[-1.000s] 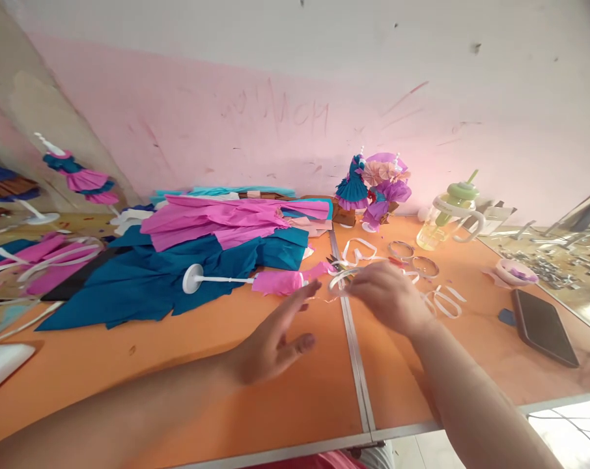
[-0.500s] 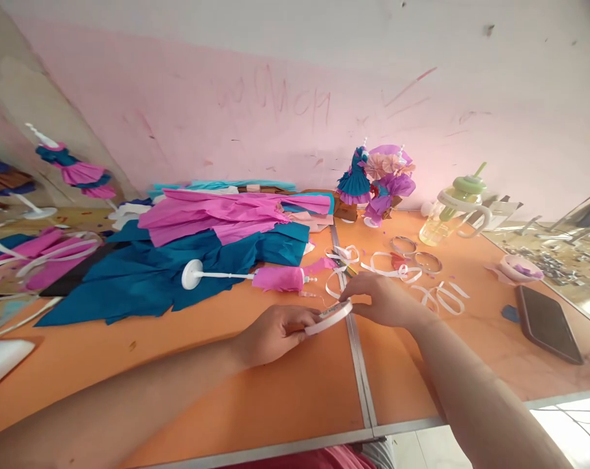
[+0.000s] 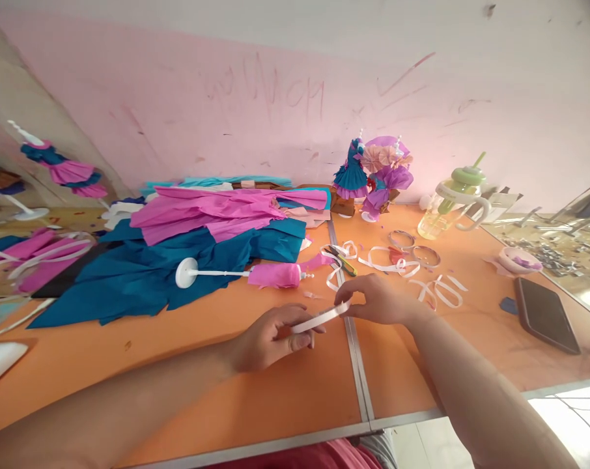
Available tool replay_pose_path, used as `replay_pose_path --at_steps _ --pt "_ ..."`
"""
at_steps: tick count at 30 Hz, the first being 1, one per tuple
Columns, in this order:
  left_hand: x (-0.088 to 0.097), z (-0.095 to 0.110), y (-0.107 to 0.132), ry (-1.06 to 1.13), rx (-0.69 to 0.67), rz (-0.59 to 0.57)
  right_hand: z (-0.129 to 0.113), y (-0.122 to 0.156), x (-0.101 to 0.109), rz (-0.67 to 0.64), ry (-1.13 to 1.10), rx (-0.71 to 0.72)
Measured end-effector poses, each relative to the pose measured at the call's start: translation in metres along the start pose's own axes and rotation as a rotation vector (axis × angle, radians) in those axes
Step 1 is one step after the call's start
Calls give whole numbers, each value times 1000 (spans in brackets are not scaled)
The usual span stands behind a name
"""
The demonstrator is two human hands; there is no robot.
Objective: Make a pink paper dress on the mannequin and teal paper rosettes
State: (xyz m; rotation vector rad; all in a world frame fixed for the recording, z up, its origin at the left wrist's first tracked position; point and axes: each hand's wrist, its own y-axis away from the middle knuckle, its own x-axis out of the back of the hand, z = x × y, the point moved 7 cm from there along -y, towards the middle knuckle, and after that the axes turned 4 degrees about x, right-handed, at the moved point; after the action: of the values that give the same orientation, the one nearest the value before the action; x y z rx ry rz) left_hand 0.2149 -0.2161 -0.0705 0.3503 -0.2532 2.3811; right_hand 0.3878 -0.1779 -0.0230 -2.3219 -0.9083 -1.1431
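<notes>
A thin white roll of tape [image 3: 320,319] is seen nearly edge-on above the table. My left hand [image 3: 270,335] grips its near end, thumb below and fingers behind. My right hand [image 3: 378,299] pinches the far end of the roll between thumb and fingertips; whether a loose tape end is between them is hidden. Just beyond lies a small white dress form [image 3: 275,275] on its side, its body wrapped in pink paper. Thread snips with yellow-green handles [image 3: 346,264] rest near white tape strips [image 3: 390,266].
Teal paper [image 3: 104,286] and pink paper [image 3: 192,208] cover the back left. Dressed small forms [image 3: 352,172] stand by the wall. On the right are two empty tape rings [image 3: 426,256], a drink bottle [image 3: 446,205], a small bowl [image 3: 517,260] and a phone [image 3: 549,314]. A metal seam [image 3: 356,365] divides the orange table.
My left hand has turned the tape roll more edge-on, its thumb now showing underneath. The roll has shifted slightly left and the view has moved a little. The snips show more clearly.
</notes>
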Motion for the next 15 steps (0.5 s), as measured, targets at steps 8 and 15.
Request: replay_pose_path --at_steps 8,15 --pt "-25 -9 6 312 226 -125 -19 -3 -1 61 -34 87" --pt "-7 -9 5 240 177 -15 -13 -1 -7 -55 -185 -42"
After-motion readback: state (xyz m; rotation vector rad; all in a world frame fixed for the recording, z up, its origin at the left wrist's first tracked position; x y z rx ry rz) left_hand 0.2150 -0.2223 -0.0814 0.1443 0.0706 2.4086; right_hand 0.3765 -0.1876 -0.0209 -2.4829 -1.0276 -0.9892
